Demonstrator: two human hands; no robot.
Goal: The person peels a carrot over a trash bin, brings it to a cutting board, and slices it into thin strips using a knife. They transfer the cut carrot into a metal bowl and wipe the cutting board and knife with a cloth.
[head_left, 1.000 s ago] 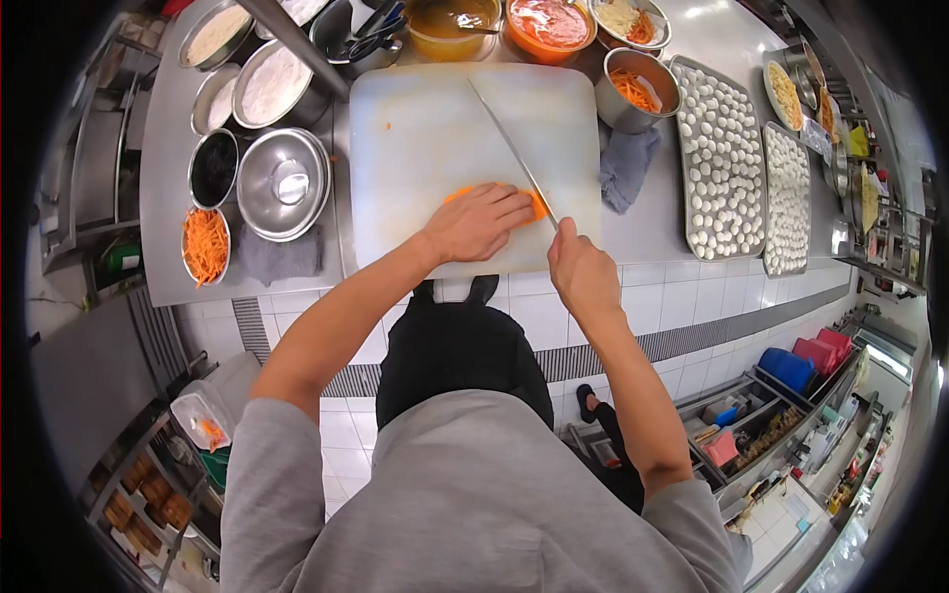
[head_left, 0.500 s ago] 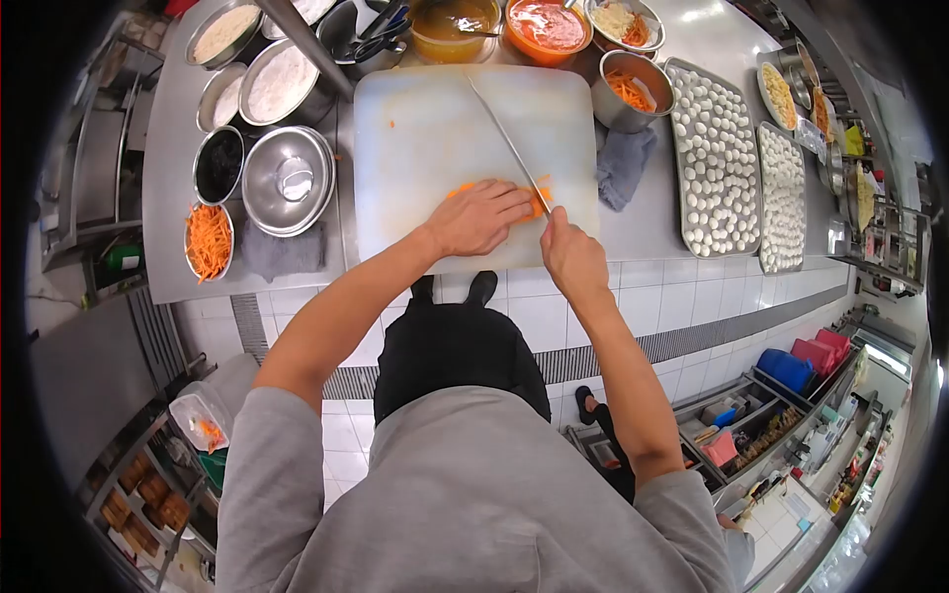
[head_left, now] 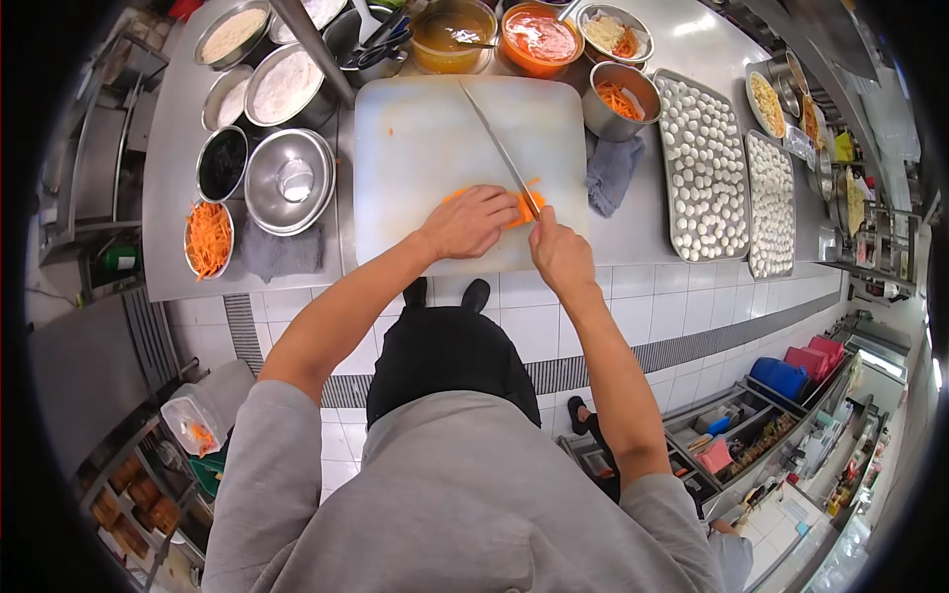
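Observation:
On a white cutting board (head_left: 415, 148), my left hand (head_left: 473, 222) presses down on a piece of orange carrot (head_left: 526, 211), its fingers bent and held together. My right hand (head_left: 563, 255) is wrapped around the handle of a long knife (head_left: 499, 143). The blade points away from me, tip toward the far edge of the board, and its rear part lies at the carrot just right of my left fingertips. Cut orange pieces show around the blade. Most of the carrot under my left hand is hidden.
Left of the board are stacked steel bowls (head_left: 289, 180), a bowl of shredded carrot (head_left: 209, 240) and a grey cloth (head_left: 283, 251). Behind stand an orange bowl of red sauce (head_left: 541, 35) and a steel pot (head_left: 617, 109). Trays of white balls (head_left: 704, 163) lie right.
The view has shifted slightly. My right hand and the knife handle have moved a little left and toward me. My left hand stays on the carrot.

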